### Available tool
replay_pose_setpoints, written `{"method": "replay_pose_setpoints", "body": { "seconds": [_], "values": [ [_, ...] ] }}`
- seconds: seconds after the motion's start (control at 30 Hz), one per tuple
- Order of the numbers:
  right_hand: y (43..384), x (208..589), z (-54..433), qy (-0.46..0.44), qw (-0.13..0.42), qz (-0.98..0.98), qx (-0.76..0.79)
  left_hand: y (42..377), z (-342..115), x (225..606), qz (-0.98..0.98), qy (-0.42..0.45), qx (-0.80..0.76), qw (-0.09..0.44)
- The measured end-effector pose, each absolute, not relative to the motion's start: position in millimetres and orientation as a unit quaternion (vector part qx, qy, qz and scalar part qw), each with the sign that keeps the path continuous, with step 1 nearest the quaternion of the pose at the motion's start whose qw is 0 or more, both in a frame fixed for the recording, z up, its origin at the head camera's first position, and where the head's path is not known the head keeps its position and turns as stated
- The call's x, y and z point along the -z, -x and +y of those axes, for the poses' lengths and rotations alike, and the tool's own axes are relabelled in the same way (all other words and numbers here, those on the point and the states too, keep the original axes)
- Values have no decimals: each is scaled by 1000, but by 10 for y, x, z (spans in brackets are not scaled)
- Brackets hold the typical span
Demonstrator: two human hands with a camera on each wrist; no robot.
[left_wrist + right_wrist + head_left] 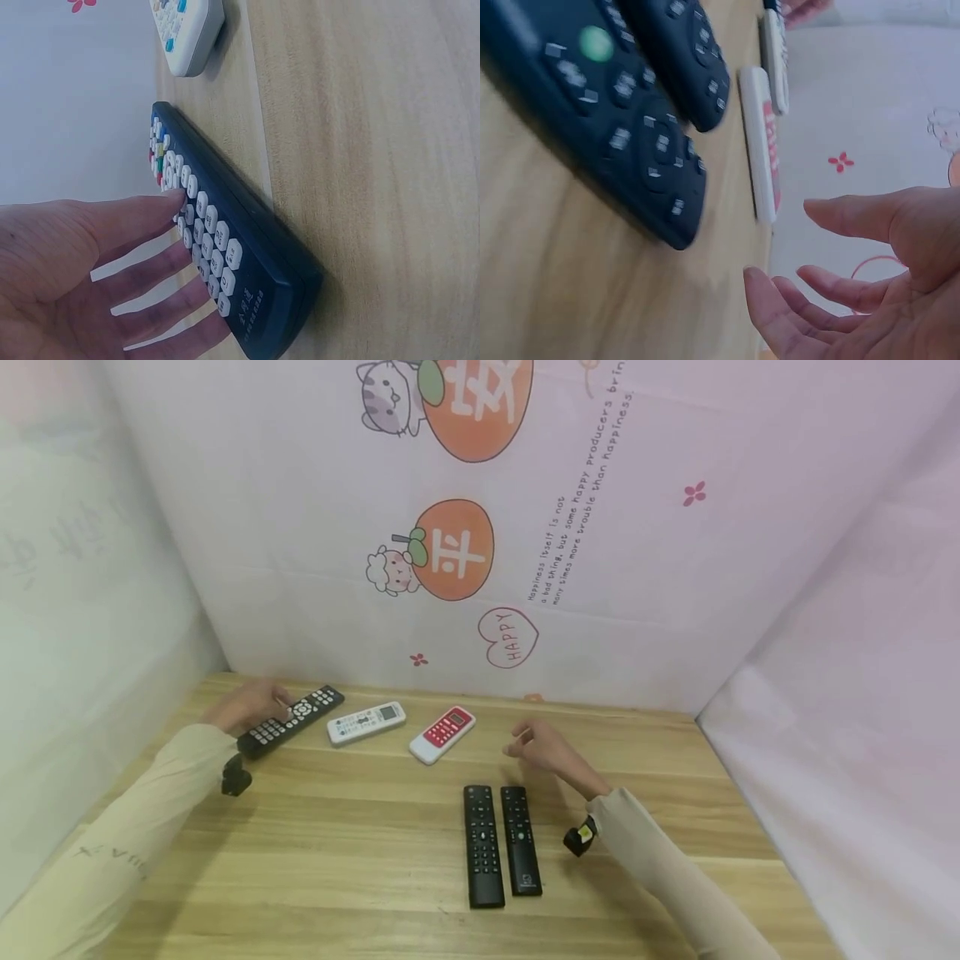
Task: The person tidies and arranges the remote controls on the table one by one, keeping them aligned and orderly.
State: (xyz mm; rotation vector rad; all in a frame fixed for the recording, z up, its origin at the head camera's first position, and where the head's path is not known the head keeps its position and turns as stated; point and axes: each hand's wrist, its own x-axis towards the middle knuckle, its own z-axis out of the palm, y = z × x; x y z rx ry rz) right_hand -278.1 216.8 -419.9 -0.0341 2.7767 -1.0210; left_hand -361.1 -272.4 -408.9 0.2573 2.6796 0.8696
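Note:
My left hand (253,703) is at the far left, on a black remote control (292,722) with white buttons. In the left wrist view, the thumb (142,214) lies on the buttons and the other fingers meet the far long edge, their tips hidden behind it. My right hand (546,748), holding nothing, hovers over the wood with loosely bent fingers and the thumb apart from them. It is just beyond two black remotes lying side by side, a wider one (483,847) and a slimmer one (521,842).
Between the hands, near the back wall, lie a white remote (366,723) and a white-and-red remote (442,735). The wooden table (360,860) is enclosed by white printed cloth (637,610) at the back and both sides.

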Motion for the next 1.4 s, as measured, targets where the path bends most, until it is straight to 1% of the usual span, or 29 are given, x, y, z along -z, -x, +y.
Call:
{"method": "replay_pose_setpoints", "body": {
  "seconds": [0.23,0.4,0.53,0.77,1.07,1.3,1.4],
  "values": [
    [3068,4278,2185,20,105,926,361,3612,-2735,4078,936,-89,-301,160],
    [3103,4295,2114,11,115,928,355,3603,-2729,4077,932,-88,-312,163],
    [3134,4272,2023,11,122,925,360,3598,-2731,4083,934,-90,-309,155],
    [3246,4246,1804,-2,151,933,326,3575,-2733,4093,937,-88,-301,154],
    [3374,4233,1540,-30,139,918,370,3588,-2727,4090,943,-95,-283,147],
    [3570,4429,1468,-47,128,917,375,3635,-2716,4109,943,-92,-282,152],
    [3573,4442,1441,-42,122,920,369,3621,-2720,4101,943,-93,-283,149]
  ]
}}
